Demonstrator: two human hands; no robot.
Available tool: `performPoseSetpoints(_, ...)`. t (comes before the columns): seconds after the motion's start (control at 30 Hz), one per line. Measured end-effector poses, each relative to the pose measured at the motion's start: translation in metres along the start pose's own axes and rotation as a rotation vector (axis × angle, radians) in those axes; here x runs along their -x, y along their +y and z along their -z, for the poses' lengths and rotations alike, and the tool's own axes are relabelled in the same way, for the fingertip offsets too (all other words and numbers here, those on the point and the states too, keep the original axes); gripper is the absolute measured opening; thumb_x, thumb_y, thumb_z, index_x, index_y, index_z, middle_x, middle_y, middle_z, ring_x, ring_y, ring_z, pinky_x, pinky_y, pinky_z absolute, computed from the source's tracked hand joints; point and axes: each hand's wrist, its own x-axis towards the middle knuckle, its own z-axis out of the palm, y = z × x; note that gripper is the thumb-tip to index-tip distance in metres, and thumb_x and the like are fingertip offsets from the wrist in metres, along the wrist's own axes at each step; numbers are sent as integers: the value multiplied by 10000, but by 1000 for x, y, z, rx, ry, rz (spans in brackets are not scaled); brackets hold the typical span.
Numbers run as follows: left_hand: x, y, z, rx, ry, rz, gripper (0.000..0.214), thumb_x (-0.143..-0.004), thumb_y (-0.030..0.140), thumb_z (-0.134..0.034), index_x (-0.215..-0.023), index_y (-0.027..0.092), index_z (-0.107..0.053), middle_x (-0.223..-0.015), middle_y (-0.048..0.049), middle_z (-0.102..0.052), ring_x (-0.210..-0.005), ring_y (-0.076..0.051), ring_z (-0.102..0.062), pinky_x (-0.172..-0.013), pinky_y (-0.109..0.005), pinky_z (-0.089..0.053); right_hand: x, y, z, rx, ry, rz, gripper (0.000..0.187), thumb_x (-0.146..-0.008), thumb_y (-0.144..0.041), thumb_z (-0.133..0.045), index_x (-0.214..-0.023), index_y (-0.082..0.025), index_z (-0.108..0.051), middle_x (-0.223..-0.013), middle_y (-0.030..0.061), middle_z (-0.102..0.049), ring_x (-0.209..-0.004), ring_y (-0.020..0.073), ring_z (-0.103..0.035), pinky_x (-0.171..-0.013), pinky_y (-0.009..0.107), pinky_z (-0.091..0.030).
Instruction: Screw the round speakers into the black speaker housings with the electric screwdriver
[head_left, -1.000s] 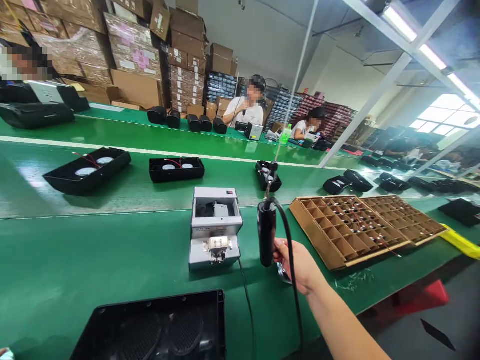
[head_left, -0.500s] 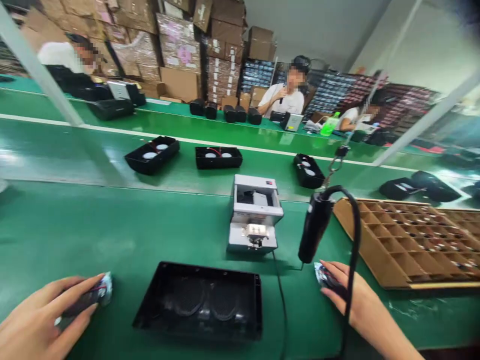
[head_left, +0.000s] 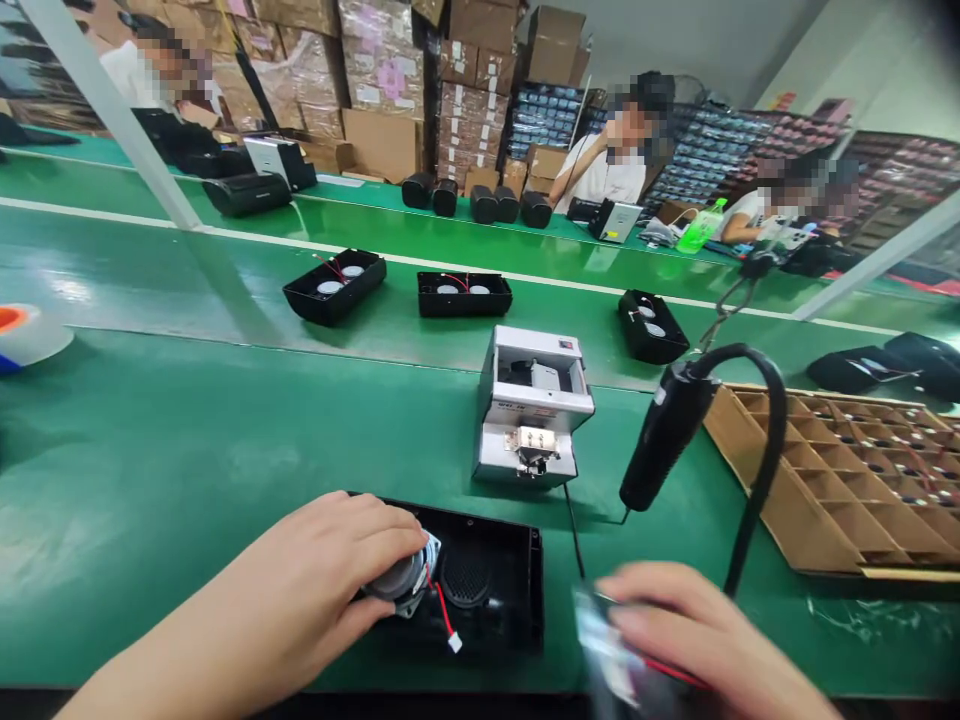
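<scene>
My left hand (head_left: 352, 570) is closed round a round speaker driver (head_left: 405, 580) with a metal frame, held at the left part of a black speaker housing (head_left: 517, 570). From the driver a red wire ends in a small white plug (head_left: 454, 642), hanging over the housing. A round mesh grille (head_left: 466, 580) shows in the housing's right half. Just right of the housing, my right hand (head_left: 675, 620) grips a second speaker driver (head_left: 607, 650), blurred by motion, with a red wire beside it. A black electric screwdriver (head_left: 664, 440) hangs above that hand.
Behind the housing stands a grey screw feeder (head_left: 532, 410). A divided cardboard box (head_left: 832, 480) of small wired parts lies at right. Farther back are black housings fitted with drivers (head_left: 465, 293). Across the bench sit several people, one person (head_left: 600, 170) near the middle. An orange-and-white object (head_left: 30, 335) is at far left.
My left hand has brought its driver rightward to the housing. My right hand has moved left and down towards the housing with its driver. The whole view has shifted slightly.
</scene>
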Motion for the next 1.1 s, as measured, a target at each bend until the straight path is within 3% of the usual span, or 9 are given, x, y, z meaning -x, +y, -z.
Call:
performPoseSetpoints(0.03, -4, -3, -3, -18, -3, -2, 559, -928, 52, -771, -1403, 345, -754, -1356, -17, -854, -1220, -264, -820, -1085, -397, -639, -21, -20, -12, -125, -52, 9, 563, -982, -329, -807, -1511, -472, -678, -1451, 105, -748, -1273, 325, -786, -1019, 446, -722)
performPoseSetpoints(0.1, -8, -12, -9, -53, -1, 17, 595, -890, 16, -784, -1396, 327, -760, -1352, -26, -858, -1217, -281, -824, -1096, -429, -628, -60, -51, -30, -270, -40, 20, 634, -925, -162, -769, -1494, -424, -671, -1389, 77, -742, -1217, 253, -802, -1027, 363, -709)
performPoseSetpoints(0.23, -7, -20, -19, -95, -103, 67, 689, -786, -7, -926, -1382, 302, -773, -1350, -39, -860, -1201, -332, -831, -1053, -495, -628, -103, -70, -48, -148, -276, -87, 637, -868, -104, -704, -1470, -313, -723, -1385, 89, -746, -1030, 247, -844, -899, 384, -732)
performPoseSetpoints(0.33, -8, -19, -21, -95, -162, 100, 739, -743, -5, -998, -1383, 288, -771, -1366, -48, -858, -1198, -357, -830, -1038, -538, -633, -109, -64, -45, 11, -381, -8, 598, -898, -135, -705, -1463, -333, -714, -1412, 43, -794, -1043, 288, -858, -847, 432, -724)
performPoseSetpoints(0.43, -10, -20, -21, -82, -190, 109, 704, -759, 29, -1019, -1364, 290, -772, -1363, -46, -861, -1171, -361, -836, -1016, -545, -647, -114, -60, -36, 92, -400, 22, 498, -916, -130, -716, -1373, -328, -710, -1321, -14, -842, -1033, 261, -855, -804, 388, -675)
performPoseSetpoints(0.6, -13, -20, -18, -55, -156, 49, 699, -739, 28, -1007, -1348, 283, -779, -1333, -34, -876, -1091, -340, -867, -927, -496, -693, -127, -61, -39, 229, -481, 83, 404, -915, -149, -781, -1281, -309, -718, -1253, -9, -875, -947, 243, -855, -725, 348, -595)
performPoseSetpoints(0.8, -19, -16, -14, -103, -33, -99, 480, -819, -26, -782, -1221, 235, -801, -1157, 9, -907, -901, -261, -887, -774, -416, -724, -133, -62, -53, 329, -499, 113, 351, -944, -146, -758, -1268, -280, -737, -1209, 26, -904, -848, 224, -844, -652, 333, -536)
performPoseSetpoints(0.97, -16, -24, -17, -133, 17, -152, 460, -973, 13, -509, -1290, 212, -776, -1211, -10, -909, -965, -243, -899, -773, -395, -739, -135, -60, -52, 322, -442, 181, 353, -943, -162, -793, -1281, -258, -758, -1278, 15, -904, -815, 239, -858, -589, 396, -558)
performPoseSetpoints(1.1, -10, -31, -20, -151, 23, -180, 489, -1009, 26, -453, -1349, 216, -748, -1287, -19, -898, -1024, -254, -896, -797, -406, -736, -135, -58, -53, 287, -421, 194, 408, -924, -178, -854, -1317, -252, -774, -1301, -13, -904, -803, 250, -870, -549, 446, -592)
